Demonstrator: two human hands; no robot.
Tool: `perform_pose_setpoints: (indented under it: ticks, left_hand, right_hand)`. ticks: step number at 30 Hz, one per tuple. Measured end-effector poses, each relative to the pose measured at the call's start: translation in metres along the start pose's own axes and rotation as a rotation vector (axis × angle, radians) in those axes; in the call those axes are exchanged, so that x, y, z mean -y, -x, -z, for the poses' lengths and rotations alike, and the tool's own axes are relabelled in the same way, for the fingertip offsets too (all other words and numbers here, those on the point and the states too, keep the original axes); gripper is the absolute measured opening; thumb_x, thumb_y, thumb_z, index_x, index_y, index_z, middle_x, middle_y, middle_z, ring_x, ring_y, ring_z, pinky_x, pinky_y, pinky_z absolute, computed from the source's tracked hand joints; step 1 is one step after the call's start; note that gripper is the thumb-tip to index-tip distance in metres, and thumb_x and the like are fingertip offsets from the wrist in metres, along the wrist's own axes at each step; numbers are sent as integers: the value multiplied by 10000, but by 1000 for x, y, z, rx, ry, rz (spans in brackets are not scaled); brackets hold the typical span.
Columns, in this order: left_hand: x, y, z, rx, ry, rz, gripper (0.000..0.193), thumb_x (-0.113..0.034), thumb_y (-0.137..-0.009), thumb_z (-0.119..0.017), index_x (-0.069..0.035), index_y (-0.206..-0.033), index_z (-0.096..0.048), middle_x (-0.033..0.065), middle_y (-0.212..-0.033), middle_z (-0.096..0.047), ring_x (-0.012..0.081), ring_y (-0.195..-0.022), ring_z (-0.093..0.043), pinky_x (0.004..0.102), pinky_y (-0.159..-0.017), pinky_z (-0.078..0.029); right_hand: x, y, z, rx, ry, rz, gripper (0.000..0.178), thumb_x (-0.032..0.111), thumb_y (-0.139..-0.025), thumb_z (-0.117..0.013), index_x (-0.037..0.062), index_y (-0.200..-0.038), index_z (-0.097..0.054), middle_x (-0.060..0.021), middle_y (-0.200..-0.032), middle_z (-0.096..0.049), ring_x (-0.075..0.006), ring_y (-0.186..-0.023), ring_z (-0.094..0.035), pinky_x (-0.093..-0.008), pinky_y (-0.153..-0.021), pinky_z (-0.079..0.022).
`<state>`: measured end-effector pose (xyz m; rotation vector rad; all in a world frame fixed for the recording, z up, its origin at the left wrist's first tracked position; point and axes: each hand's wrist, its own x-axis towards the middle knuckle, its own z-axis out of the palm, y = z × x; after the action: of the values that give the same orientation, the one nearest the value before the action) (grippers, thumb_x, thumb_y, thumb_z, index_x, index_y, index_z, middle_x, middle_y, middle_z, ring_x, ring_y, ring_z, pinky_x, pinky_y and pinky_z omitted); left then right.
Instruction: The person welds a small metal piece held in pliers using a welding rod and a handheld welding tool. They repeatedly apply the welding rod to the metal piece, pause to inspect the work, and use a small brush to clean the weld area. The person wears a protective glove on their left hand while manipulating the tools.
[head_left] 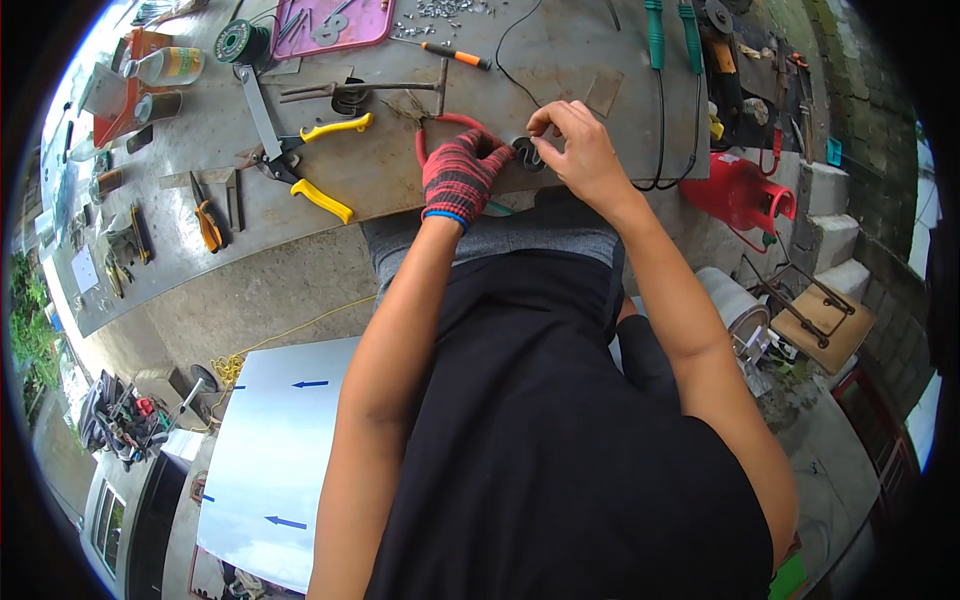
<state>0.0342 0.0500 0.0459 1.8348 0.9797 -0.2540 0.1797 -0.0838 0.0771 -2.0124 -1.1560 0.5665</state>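
My left hand [460,178], in a red and black striped knit glove, is closed at the near edge of the metal bench. Its fingertips meet the side of a small dark round piece [528,160] with a shiny curved metal strip on it. My bare right hand [578,146] comes from the other side, thumb and forefinger pinched at that strip; the fingers partly cover it. Red-handled pliers [424,122] lie with their handles spread around the gloved hand. Just beyond them rests a T-shaped metal rod tool [400,88].
Yellow-handled snips [325,130], orange-handled pliers [207,218], an orange screwdriver [458,55] and a pink tray [350,25] lie on the bench [390,190]. Green-handled cabled tools [655,40] are at the far right. A red gas cylinder [735,190] stands beside the bench.
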Motion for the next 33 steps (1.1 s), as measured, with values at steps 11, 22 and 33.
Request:
perform_pose_setpoints:
  ticks: [11,22,33]
  left_hand:
    - [5,-1,-5,-26,-28,-44,356,-421,-909,-764,-104,-1068,-799,133,-982,-789,295,-960,-746,393,-901,-546]
    - [1,3,-3,-7,8,-4,337,-431,-907,-761,-126,-1044,-796,106,-941,-788,284,-927,-748,393,-890,-546]
    - [-5,2,1,46,55,70,300,-385,-899,-775,-112,-1023,-784,112,-954,-784,305,-920,-744,420,-854,-555]
  right_hand:
    - [-3,6,-18,-78,80,90,218,-7,-818,-771,35,-1006,-670,-80,-929,-689,-271,-900,-628,-393,-805,-508]
    - [6,5,-13,-32,59,-10,220,-4,-810,-788,40,-997,-682,-71,-933,-706,-272,-896,-637,-388,-778,-515]
    - [0,6,-6,-85,52,-54,209,-4,-805,-796,32,-980,-688,-70,-929,-713,-254,-883,-651,-364,-778,-532]
